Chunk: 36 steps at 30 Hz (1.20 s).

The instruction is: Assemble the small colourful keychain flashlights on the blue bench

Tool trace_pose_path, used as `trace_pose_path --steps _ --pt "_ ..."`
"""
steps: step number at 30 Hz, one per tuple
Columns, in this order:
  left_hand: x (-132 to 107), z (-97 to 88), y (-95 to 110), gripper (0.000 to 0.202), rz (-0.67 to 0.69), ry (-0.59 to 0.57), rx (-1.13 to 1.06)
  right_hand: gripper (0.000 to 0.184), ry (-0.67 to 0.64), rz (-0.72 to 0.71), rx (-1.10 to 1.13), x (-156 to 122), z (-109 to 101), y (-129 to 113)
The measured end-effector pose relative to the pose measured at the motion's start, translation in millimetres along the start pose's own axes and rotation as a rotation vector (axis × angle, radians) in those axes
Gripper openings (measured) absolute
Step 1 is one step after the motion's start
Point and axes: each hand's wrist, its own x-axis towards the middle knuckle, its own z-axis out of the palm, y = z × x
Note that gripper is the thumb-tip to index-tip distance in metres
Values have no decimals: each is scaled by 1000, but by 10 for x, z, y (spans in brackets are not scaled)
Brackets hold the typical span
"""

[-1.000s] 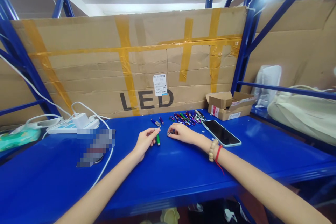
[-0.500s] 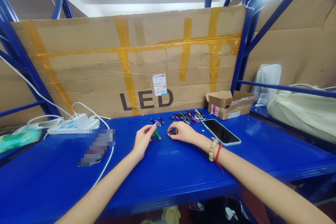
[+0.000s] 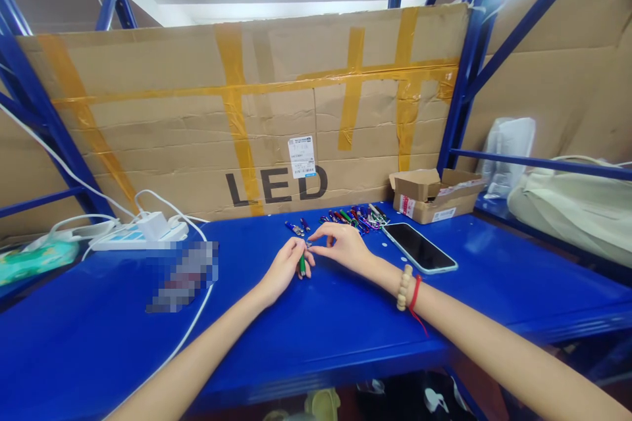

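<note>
Warehouse or stockroom: blue steel racking (image 3: 464,79), taped LED carton (image 3: 257,118), small shipping box (image 3: 434,200) on shelf.

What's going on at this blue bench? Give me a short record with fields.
Surface: blue shelf
Left hand: closed around a small green tube
Right hand: fingertips pinched beside the tube's top end; what they grip is too small to tell
Pile: small coloured tubes, behind the hands
Phone: flat, screen dark, right of the hands
Box: open, behind the phone
Backdrop: taped cardboard marked LED
Far left: power strip with white cables
</note>
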Motion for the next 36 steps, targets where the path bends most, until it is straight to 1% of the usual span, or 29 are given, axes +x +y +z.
trace_pose_path --steps 3,6,9,12,15,19,22,24,27,31,36 --pt "2 18 -9 41 -16 -11 -74 15 1 -49 37 1 29 3" --pt "14 13 -11 41 -10 2 -127 19 -23 -24 191 5 68 22" --pt "28 2 -18 40 -14 -1 -165 24 -42 84 359 4 98 -10" --pt "30 2 -10 39 -13 2 -170 26 -39 192 460 6 108 -64" --pt "16 11 30 38 1 22 -103 27 -40 297 545 17 103 -70" --pt "-11 13 92 38 22 101 24 33 -29 425 577 33 83 8" --pt "-11 -2 98 37 24 112 50 28 -86 505 642 35 72 65" --pt "0 -14 84 38 3 91 22 23 -126 571 700 33 74 83" --pt "14 -19 59 41 -50 59 -23 22 -146 666 791 27 88 90" --pt "19 -5 38 38 -103 57 -1 28 -161 736 867 18 110 97" --pt "20 -1 29 38 -89 82 19 35 -170 745 907 9 75 129"
